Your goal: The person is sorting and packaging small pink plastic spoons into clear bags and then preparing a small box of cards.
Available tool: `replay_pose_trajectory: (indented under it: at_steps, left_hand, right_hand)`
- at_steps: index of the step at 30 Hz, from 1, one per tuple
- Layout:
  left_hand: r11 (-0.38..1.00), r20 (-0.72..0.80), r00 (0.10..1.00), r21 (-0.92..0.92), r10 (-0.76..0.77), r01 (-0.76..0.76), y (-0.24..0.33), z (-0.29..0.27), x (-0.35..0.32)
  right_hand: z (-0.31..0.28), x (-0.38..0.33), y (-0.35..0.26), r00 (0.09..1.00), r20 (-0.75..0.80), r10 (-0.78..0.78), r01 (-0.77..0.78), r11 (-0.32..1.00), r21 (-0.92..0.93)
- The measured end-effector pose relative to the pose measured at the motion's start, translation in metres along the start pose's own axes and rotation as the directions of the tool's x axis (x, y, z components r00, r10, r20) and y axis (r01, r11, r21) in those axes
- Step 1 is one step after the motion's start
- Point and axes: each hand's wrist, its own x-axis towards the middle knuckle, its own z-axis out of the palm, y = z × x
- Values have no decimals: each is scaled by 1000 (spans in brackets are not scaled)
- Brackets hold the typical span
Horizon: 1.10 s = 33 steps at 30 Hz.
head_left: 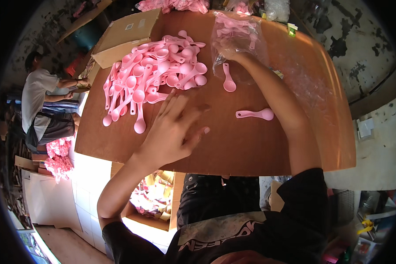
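a brown table (224,145) by a peeling wall (354,48) bears heaped pink spoons (156,70); the left hand (170,130) is loosely spread beside them, the right hand (227,49) at a clear bag (245,40), its grip unclear.

Pink spoons (156,72) lie heaped, 2 apart, more inside a clear bag (258,48).

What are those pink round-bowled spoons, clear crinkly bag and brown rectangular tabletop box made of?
Pink round-bowled spoons: probably plastic; smooth, softly shiny.
Clear crinkly bag: likely thin plastic film; spoons show through.
Brown rectangular box: seemingly cardboard, matte, with folded edges.
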Motion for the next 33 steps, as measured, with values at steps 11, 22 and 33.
replay_pose_trajectory:
  at_steps: [11,22,33]
  left_hand:
    - [995,-38,997,-71,68,-70,-31,63,61]
    - [1000,-89,996,-19,-18,17,-30,70,65]
    - [925,-18,980,328,-198,193,-25,121,91]
  right_hand:
    - [11,-113,-11,828,-548,-118,218,969,120]
    - [8,-4,33,948,-229,221,-223,975,16]
    - [5,-90,-17,969,5,246,-237,927,291]
